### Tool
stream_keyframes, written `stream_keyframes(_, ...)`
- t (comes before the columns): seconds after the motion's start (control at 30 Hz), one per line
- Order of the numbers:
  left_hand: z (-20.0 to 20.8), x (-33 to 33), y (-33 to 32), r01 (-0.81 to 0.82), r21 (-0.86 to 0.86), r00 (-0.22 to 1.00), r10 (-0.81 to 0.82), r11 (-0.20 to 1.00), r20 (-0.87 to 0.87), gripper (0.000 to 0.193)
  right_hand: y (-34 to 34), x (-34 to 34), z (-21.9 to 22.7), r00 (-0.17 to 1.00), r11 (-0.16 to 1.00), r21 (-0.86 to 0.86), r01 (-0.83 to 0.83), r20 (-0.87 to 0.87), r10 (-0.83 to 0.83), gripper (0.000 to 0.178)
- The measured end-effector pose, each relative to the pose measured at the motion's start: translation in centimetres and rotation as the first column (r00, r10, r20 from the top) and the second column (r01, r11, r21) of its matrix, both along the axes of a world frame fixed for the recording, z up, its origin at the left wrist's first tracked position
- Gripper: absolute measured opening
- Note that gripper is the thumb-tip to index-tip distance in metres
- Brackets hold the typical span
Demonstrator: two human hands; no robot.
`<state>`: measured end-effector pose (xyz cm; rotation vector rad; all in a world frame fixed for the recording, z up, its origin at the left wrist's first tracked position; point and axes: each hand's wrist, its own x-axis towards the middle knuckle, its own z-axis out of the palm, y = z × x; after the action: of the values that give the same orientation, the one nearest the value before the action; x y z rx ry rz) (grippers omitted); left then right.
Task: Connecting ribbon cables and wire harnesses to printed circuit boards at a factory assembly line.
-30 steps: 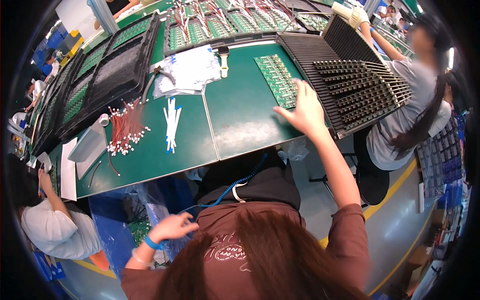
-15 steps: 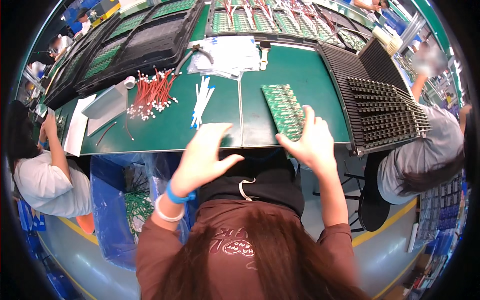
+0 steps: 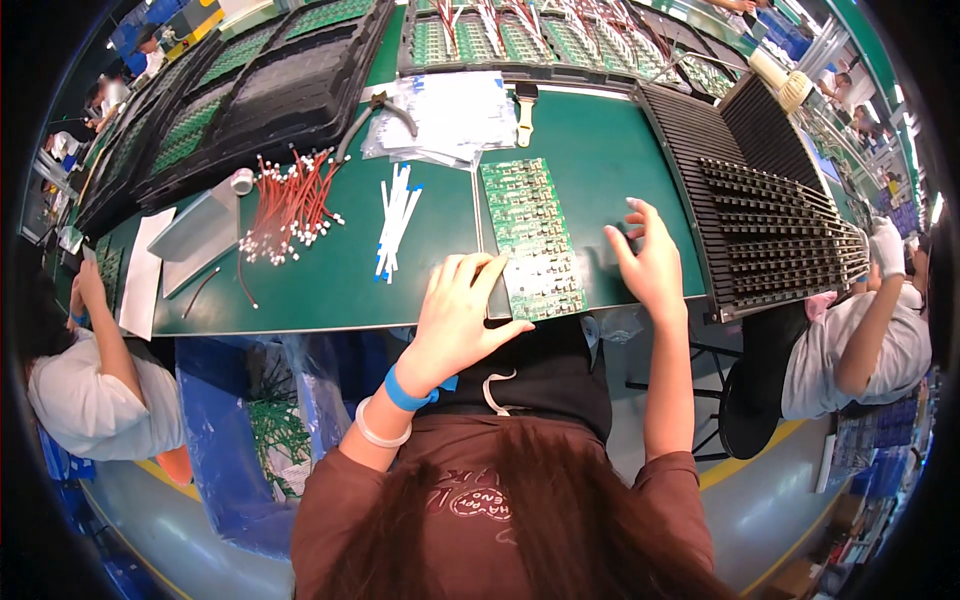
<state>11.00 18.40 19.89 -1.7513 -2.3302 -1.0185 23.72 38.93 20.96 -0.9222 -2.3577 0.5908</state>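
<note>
A green circuit board panel (image 3: 533, 235) lies flat on the green table in front of me. My left hand (image 3: 462, 310) rests at its lower left corner, fingers stretched and thumb spread, holding nothing. To the right of the panel, apart from it, my right hand (image 3: 650, 262) hovers open with its fingers loosely bent. White flat cables with blue ends (image 3: 398, 222) lie left of the panel. Further left is a heap of red wire leads with white connectors (image 3: 295, 205). Beyond the panel are clear plastic bags (image 3: 447, 112), a wristwatch (image 3: 525, 112) and dark-handled pliers (image 3: 378, 102).
Black trays with boards (image 3: 265, 100) stand back left, another tray of wired boards (image 3: 520, 40) at the back. A black slotted rack (image 3: 740, 200) holds boards at right. Below the table edge sits a lined blue bin (image 3: 215, 430). People sit on both sides.
The panel has turned straighter and shifted slightly left, now lying flat. My right hand has let go of it and moved right; my left hand has come to its lower left corner.
</note>
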Motion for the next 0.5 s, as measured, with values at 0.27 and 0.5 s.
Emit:
stream_keyframes(0.27, 0.0, -1.2, 0.3, 0.042, -0.009, 0.993, -0.041, 0.999, 0.109, 0.060, 2.2, 1.4, -2.7, 0.933, 0.974, -0.216, -0.071, -0.360, -0.012, 0.020)
stream_keyframes(0.5, 1.0, -1.3, 0.0, 0.032, 0.001, 0.994, -0.032, 0.999, 0.105, 0.062, 2.1, 1.4, -2.6, 0.928, 0.971, -0.229, -0.062, -0.373, -0.029, 0.015)
